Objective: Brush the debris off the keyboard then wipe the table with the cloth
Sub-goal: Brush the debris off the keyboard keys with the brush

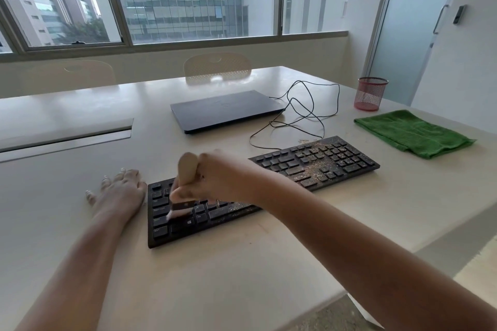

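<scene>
A black keyboard lies slanted across the white table, with brown crumbs thick on its right half and some near the space bar. My right hand grips the wooden handle of a small brush; its pale bristles touch the keys at the keyboard's left end. My left hand rests flat on the table, fingers spread, just left of the keyboard. A folded green cloth lies on the table at the right.
A closed dark laptop sits behind the keyboard, with a loose black cable looping beside it. A red mesh cup stands at the back right. Two pale chairs are at the far side. The table edge runs close on the right.
</scene>
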